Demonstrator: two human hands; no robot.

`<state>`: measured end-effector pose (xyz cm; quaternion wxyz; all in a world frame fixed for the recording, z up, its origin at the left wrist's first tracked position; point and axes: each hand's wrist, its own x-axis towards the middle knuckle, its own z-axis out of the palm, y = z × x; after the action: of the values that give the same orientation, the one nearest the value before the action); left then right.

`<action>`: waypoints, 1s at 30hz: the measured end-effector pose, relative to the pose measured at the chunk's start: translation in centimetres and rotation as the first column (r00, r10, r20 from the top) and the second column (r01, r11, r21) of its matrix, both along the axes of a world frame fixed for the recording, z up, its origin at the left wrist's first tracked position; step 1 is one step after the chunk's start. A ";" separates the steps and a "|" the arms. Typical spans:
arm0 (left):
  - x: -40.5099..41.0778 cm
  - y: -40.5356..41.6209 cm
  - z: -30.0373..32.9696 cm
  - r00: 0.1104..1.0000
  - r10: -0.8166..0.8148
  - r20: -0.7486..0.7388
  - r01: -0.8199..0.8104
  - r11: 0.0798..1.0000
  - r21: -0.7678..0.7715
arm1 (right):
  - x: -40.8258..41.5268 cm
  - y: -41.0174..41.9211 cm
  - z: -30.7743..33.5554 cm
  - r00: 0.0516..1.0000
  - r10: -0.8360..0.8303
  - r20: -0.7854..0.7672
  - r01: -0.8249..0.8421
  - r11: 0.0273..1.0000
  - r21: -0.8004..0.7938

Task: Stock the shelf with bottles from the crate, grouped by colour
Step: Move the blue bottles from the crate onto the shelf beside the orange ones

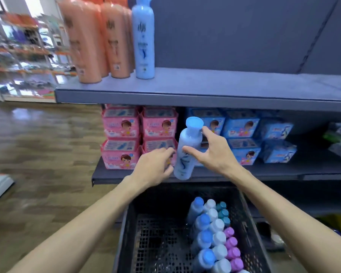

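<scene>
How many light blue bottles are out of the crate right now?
2. One light blue bottle stands on the upper shelf right of the orange bottles; the other is between both hands, above the crate. Others may be hidden.

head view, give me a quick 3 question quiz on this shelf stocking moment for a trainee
1. True or false: the light blue bottle between the hands is already standing on the upper shelf.
2. What colour are the bottles left of the lone blue bottle on the shelf?
3. Multiple choice: the purple-capped bottles stand in the crate at A) the left side, B) the right side of the group, C) outside it.

Key
1. False: it is held in the air below that shelf, the right hand round it, the left hand beside it.
2. Orange.
3. B.
</scene>
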<state>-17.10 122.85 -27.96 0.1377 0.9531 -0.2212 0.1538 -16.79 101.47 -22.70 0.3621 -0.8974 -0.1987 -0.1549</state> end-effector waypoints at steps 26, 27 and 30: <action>3.8 0.4 21.3 0.907 0.068 0.416 -0.058 0.998 -0.036 | 5.9 1.6 23.1 0.964 0.034 0.262 -0.067 0.991 0.118; 4.0 0.4 21.3 0.909 0.070 0.410 -0.064 0.998 -0.029 | 6.5 1.9 23.0 0.968 0.022 0.248 -0.054 0.991 0.122; 4.7 0.6 21.0 0.914 0.074 0.398 -0.073 0.997 -0.018 | 8.1 2.7 22.8 0.985 -0.028 0.173 0.001 0.988 0.154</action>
<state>-12.39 123.43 -6.94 0.0853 0.9093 -0.2083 0.3499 -8.69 104.20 0.11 0.4104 -0.8512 -0.2108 -0.2503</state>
